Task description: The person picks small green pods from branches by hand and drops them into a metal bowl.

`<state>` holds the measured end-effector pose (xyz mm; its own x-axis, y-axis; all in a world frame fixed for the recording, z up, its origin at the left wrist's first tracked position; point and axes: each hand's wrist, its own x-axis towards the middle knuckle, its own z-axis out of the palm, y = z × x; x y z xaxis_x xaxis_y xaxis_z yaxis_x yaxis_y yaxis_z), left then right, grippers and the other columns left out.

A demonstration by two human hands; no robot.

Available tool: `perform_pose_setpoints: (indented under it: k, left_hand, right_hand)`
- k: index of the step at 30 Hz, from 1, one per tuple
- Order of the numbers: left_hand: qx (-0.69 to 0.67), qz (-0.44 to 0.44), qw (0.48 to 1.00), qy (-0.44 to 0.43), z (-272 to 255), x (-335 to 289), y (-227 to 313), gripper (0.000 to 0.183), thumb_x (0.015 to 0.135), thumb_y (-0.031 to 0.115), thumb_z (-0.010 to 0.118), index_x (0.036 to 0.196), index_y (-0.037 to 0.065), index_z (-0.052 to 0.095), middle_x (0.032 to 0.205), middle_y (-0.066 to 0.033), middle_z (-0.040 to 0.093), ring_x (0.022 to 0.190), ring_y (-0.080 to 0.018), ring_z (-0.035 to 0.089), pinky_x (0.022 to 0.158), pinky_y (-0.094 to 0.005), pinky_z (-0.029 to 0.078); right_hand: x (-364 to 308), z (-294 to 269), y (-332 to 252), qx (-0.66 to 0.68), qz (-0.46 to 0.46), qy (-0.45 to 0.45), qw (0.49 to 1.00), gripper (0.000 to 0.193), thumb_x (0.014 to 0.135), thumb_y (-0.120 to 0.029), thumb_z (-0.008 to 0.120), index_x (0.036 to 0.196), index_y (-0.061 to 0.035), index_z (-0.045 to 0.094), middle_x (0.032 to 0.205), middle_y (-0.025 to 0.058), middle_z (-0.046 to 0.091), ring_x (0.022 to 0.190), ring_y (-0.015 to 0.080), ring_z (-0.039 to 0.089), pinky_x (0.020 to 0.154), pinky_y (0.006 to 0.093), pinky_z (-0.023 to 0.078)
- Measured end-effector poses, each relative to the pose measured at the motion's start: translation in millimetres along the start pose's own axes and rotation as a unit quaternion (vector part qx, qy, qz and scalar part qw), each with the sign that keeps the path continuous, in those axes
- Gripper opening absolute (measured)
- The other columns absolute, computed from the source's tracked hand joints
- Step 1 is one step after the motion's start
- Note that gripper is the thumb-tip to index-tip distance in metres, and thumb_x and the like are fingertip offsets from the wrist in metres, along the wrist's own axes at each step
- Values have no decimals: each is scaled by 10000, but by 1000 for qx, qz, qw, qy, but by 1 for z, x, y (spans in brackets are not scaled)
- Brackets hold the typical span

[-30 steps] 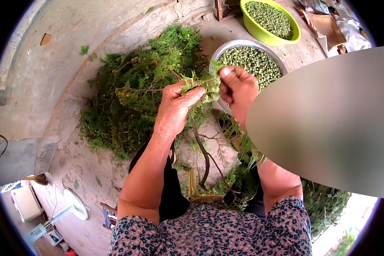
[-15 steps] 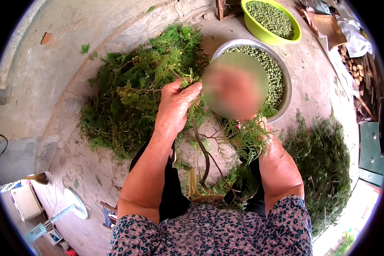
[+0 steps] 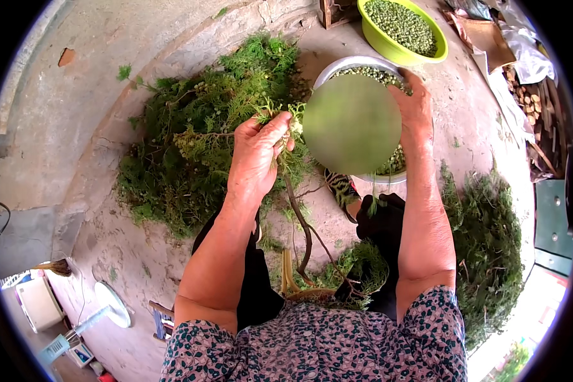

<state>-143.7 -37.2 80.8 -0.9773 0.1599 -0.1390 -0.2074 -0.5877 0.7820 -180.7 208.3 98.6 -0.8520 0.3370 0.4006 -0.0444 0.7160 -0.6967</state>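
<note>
My left hand (image 3: 256, 149) is closed, thumb pressed against the fingers, around a green conifer branch. Scale-like leaf sprays and pale green cones stick out past the fingertips, and its bare brown stem (image 3: 301, 223) hangs down toward my lap. My right hand (image 3: 416, 111) is at the right rim of a metal basin (image 3: 344, 62) full of small green cones. Its thumb and forefinger are spread, with nothing visible between them. A round blur hides the basin's middle and some fingertips; thin green fronds (image 3: 374, 197) show below it.
A big heap of conifer branches (image 3: 191, 140) lies on the left, another pile (image 3: 487, 248) on the right. Beyond the basin stands a yellow-green tub (image 3: 379, 41) of cones. Loose greenery lies in a basket (image 3: 309, 295) between my legs. A fan (image 3: 113, 304) is at lower left.
My right hand has moved up and outward to the basin's right rim, and its fingers have spread. The leafy spray near its wrist is gone from there. My left hand stays closed on the branch.
</note>
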Motion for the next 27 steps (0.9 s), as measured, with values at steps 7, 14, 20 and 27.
perform_pose_setpoints:
  k: [7,14,20,27]
  left_hand:
    - [-40,-17,997,61,8,0,0,106,805,93,602,760,-4,599,635,-25,554,462,-74,394,470,-239,403]
    - [-33,-28,998,42,8,1,-4,119,802,107,608,758,-3,601,638,-35,565,488,-81,455,466,-251,413]
    - [-16,-59,998,12,13,1,-2,105,824,85,568,803,-12,604,604,-17,533,453,-89,431,458,-267,378]
    - [-63,-60,996,3,9,1,-1,106,811,106,596,745,24,595,590,2,520,455,-67,408,454,-259,367]
  right_hand:
    - [-5,-3,-6,55,-104,41,992,270,735,-61,610,1001,-16,597,988,172,581,947,244,537,824,325,426]
    - [-48,25,-48,-10,-333,-200,921,342,704,-133,635,1037,-88,568,986,65,581,915,190,557,817,306,452]
    - [-50,44,-32,281,-61,-283,915,119,791,-126,600,849,-37,653,760,41,588,630,107,507,548,217,396]
    - [-42,19,-66,586,305,-294,691,173,843,-177,555,924,-25,538,740,41,536,567,95,479,445,192,343]
